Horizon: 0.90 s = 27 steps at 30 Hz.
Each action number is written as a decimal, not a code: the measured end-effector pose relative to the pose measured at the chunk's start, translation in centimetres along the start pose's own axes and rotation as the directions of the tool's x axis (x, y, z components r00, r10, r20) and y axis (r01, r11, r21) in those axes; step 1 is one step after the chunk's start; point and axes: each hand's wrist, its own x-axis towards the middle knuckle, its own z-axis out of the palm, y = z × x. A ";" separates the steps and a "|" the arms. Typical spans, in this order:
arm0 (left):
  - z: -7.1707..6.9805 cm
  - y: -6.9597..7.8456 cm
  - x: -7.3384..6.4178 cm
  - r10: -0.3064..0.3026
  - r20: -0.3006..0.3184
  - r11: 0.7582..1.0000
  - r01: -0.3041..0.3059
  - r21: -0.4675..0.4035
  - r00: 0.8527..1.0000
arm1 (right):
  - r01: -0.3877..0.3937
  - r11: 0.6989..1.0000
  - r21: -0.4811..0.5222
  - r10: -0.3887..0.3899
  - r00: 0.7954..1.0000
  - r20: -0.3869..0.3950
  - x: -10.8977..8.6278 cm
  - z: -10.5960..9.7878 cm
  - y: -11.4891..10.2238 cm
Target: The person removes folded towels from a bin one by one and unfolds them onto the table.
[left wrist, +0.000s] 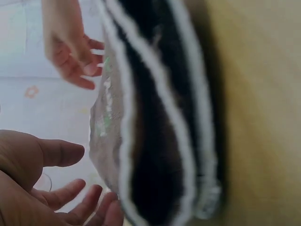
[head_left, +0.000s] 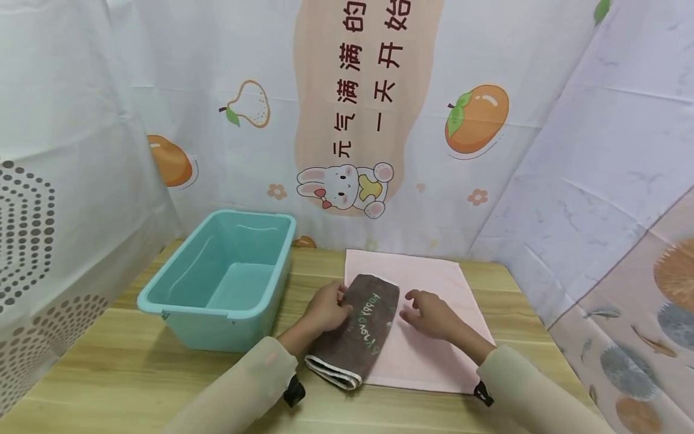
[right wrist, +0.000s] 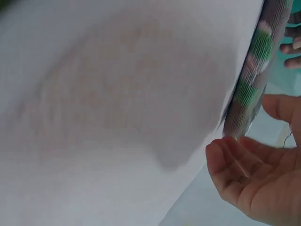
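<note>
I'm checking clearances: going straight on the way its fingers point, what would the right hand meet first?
Likely the brown towel, at its edge facing the right hand; the hand's height over the pink cloth is hard to judge.

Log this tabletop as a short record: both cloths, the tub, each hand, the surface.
Spread flat: pink cloth
Folded: brown towel, white-edged, lettered, partly on the pink cloth
Container: teal tub, open-topped, left of the cloths
Left hand: at the brown towel's left edge
Right hand: beside its right edge, over the pink cloth
Hand contact: cannot tell
Surface: wood-grain table
</note>
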 end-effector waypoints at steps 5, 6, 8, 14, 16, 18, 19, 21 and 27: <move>-0.1 -0.5 -1.6 -0.011 0.020 0.998 0.009 0.070 1.000 | -0.129 0.958 0.256 0.126 0.992 0.025 -1.0 1.0 -2.0; -0.2 -0.5 -1.9 -0.022 0.030 0.997 0.019 0.076 0.999 | -0.162 0.936 0.311 0.156 0.987 0.046 -1.2 1.2 -2.4; -0.5 -0.6 -2.3 -0.053 0.057 0.996 0.049 0.071 0.997 | -0.233 0.873 0.429 0.212 0.972 0.097 -1.4 1.6 -3.2; -1.0 -1.1 -2.9 -0.140 0.133 0.988 0.147 -0.046 0.981 | -0.366 0.566 0.739 0.310 0.925 0.221 -1.9 2.3 -5.1; -1.1 -1.2 -3.0 -0.158 0.152 0.979 0.175 -0.101 0.976 | -0.389 0.459 0.799 0.324 0.911 0.257 -2.0 2.5 -5.4; -1.1 -1.3 -3.2 -0.164 0.172 0.967 0.193 -0.168 0.971 | -0.408 0.380 0.830 0.334 0.897 0.288 -2.0 2.6 -5.7; -1.1 -1.3 -3.3 -0.167 0.183 0.960 0.203 -0.196 0.969 | -0.417 0.345 0.841 0.340 0.890 0.302 -2.0 2.6 -5.8; -1.1 -1.3 -3.4 -0.170 0.198 0.946 0.216 -0.242 0.965 | -0.428 0.302 0.852 0.351 0.881 0.318 -2.0 2.7 -5.9; -1.0 -1.1 -3.5 -0.193 0.256 0.913 0.269 -0.307 0.947 | -0.420 0.277 0.864 0.378 0.874 0.304 -1.7 3.3 -6.2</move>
